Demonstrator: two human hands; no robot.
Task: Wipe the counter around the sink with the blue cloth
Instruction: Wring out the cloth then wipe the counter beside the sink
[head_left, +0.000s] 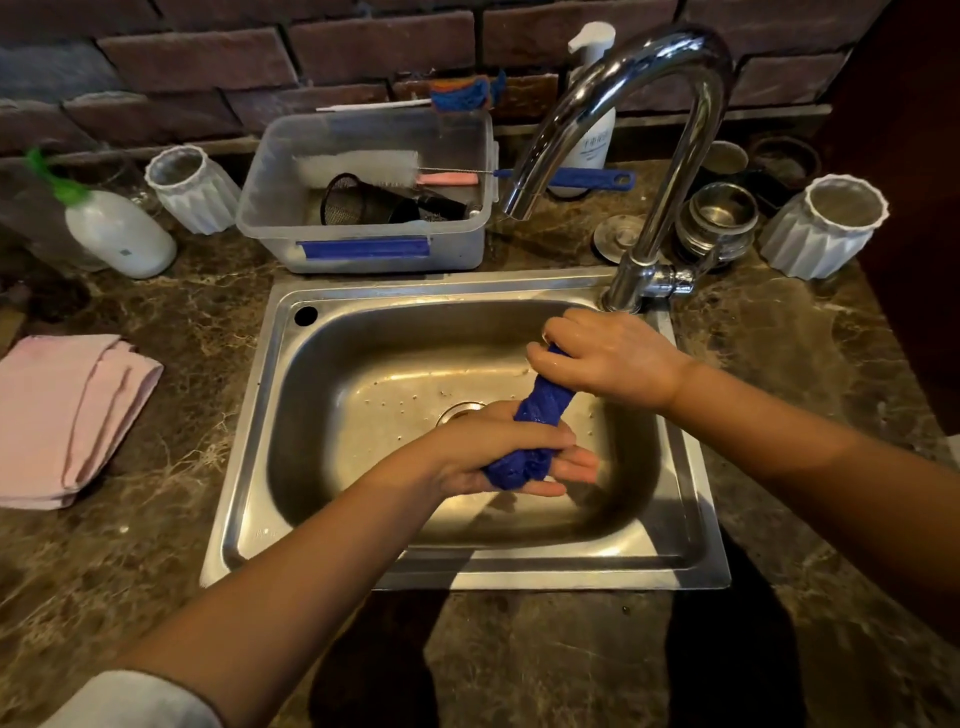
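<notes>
Wringing the blue cloth (540, 415) over the sink (395, 566): our right hand (608, 358) clenches its upper end, our left hand (498, 457) grasps the lower, fingers partly straight. The counter (182, 415) around the sink looks unwiped; all wiping seems left.

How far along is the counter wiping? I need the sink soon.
Done: nothing on the counter that I can confirm. In hand: the blue cloth is twisted into a rope over the sink, right hand gripping its upper end, left hand its lower end, apparently wringing. Left: all the wiping around the sink.
</notes>
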